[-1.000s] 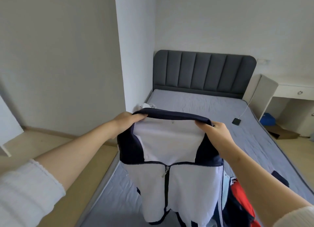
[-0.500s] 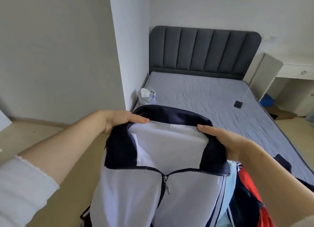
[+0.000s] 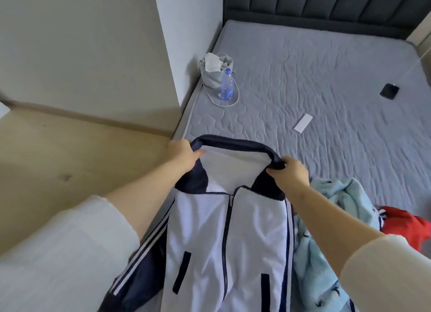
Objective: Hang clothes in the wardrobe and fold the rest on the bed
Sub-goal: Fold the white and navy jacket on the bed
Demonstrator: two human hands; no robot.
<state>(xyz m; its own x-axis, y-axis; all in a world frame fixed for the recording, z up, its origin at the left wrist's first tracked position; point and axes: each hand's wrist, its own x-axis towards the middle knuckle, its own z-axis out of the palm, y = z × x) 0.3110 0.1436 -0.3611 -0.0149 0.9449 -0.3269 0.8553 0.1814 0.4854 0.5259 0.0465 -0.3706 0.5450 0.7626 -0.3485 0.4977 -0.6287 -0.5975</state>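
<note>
My left hand [image 3: 184,155] and right hand [image 3: 289,174] each pinch jacket [image 3: 228,241] collar — jacket zip-side up over near edge of grey quilted bed [image 3: 314,78]. Bottle [image 3: 226,84] beside wall [image 3: 175,31] — wood floor [image 3: 70,160] left.

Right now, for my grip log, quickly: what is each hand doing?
Left hand: closed, gripping the navy collar of the white zip-up jacket.
Right hand: closed, gripping the collar's other end.

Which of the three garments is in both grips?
The white zip jacket with navy collar: left grip and right grip hold its collar ends. The light blue fleece and red garment lie untouched to its right.
</note>
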